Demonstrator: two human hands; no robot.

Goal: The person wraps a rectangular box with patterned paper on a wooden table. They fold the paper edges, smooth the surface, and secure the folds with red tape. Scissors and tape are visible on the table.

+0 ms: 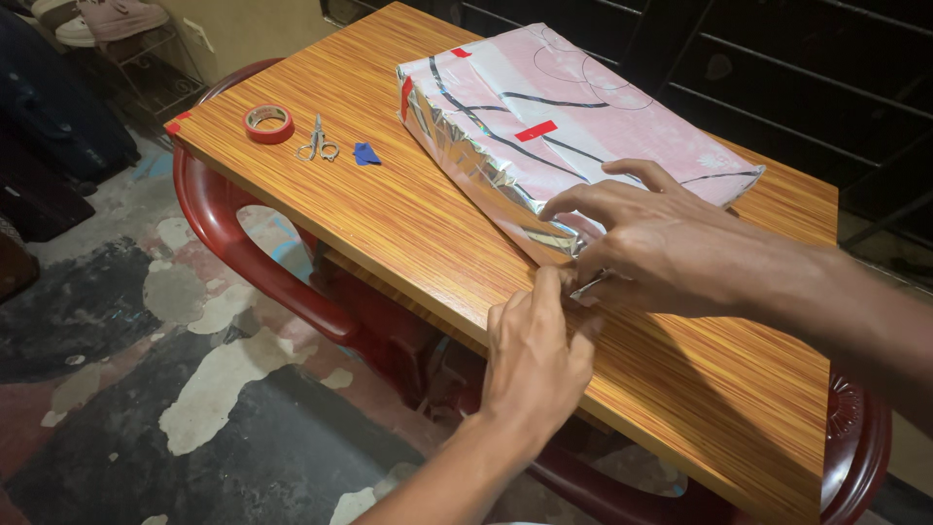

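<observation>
Item: flat parcel (573,126), wrapped in pink and silver foil paper, lying on the far right part of the wood-grain surface (418,243), several red tape strips already sitting on its top and end. Left hand (535,355) is pinching the near corner fold of the wrapping between thumb and fingers, closed narrow on the paper. Right hand (651,248) is spreading over the same corner, fingertips pressing the foil flap down against the parcel's side, holding nothing loose. Also on the surface, well apart at the far left end: a roll of red tape (268,123), small scissors (317,142) just beside it, and a blue scrap (365,154). Handling note, as a judgement: the fold is likely sitting best if the crease is being kept tight and flat to the parcel edge, one hand pinning while the other is smoothing, since foil paper tends to spring back.
</observation>
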